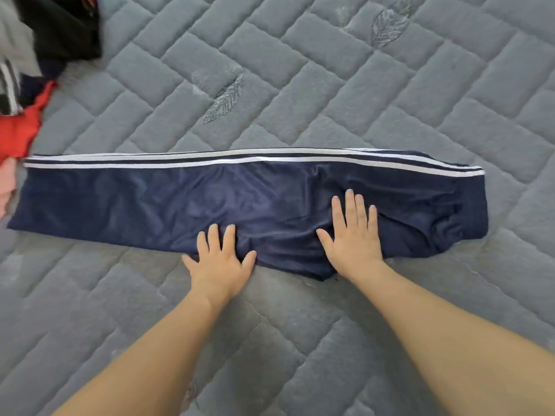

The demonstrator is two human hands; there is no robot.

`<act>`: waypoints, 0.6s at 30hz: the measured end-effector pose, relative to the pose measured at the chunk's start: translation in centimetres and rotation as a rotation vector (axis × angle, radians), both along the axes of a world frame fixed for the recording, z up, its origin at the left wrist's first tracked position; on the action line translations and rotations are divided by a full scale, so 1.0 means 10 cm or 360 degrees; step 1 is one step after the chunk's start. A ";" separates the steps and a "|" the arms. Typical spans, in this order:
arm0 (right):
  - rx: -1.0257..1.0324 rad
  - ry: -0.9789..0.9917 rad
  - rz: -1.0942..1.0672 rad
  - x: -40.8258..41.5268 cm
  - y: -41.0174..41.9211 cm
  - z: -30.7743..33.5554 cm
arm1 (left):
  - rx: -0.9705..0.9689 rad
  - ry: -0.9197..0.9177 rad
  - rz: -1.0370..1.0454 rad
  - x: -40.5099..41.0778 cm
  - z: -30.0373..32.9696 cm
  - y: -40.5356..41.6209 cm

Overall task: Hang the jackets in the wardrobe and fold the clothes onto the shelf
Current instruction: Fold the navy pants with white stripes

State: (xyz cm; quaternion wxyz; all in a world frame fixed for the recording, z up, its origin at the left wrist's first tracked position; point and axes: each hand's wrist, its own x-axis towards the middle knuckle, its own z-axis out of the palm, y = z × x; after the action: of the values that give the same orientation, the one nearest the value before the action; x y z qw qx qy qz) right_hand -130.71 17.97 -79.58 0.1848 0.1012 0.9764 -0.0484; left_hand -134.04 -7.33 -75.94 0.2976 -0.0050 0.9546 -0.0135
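Note:
Navy track trousers (150, 202) with white side stripes lie folded lengthwise, leg on leg, across the grey quilted bed (300, 85). The waistband end is at the right, the cuffs at the left. My left hand (220, 259) lies flat with spread fingers on the trousers' near edge, at the middle. My right hand (354, 232) presses flat on the seat part, further right. Neither hand grips the cloth.
A heap of other clothes (33, 55) sits at the upper left corner: black, grey, striped and red pieces. A pink piece (7, 187) touches the cuffs. Bare quilt surrounds the trousers on the far, right and near sides.

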 end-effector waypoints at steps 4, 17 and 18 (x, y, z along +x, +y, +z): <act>-0.0086 -0.0051 0.0210 -0.30 -0.66 0.00 | 0.0097 -0.0099 0.0371 -0.07 -0.06 -0.47; -0.0221 -0.0084 0.0717 -1.69 -2.90 0.04 | 0.1325 0.0695 0.2180 -1.05 -0.03 -2.68; -0.0226 -0.0093 0.0743 -1.80 -3.06 0.04 | 0.1466 0.0716 0.2378 -1.13 -0.03 -2.82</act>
State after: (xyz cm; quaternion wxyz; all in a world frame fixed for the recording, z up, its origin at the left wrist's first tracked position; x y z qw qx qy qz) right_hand -148.73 -12.61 -79.14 0.2258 -0.1390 0.9617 -0.0700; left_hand -145.39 -35.51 -76.22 0.0078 -0.5061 0.6493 0.5677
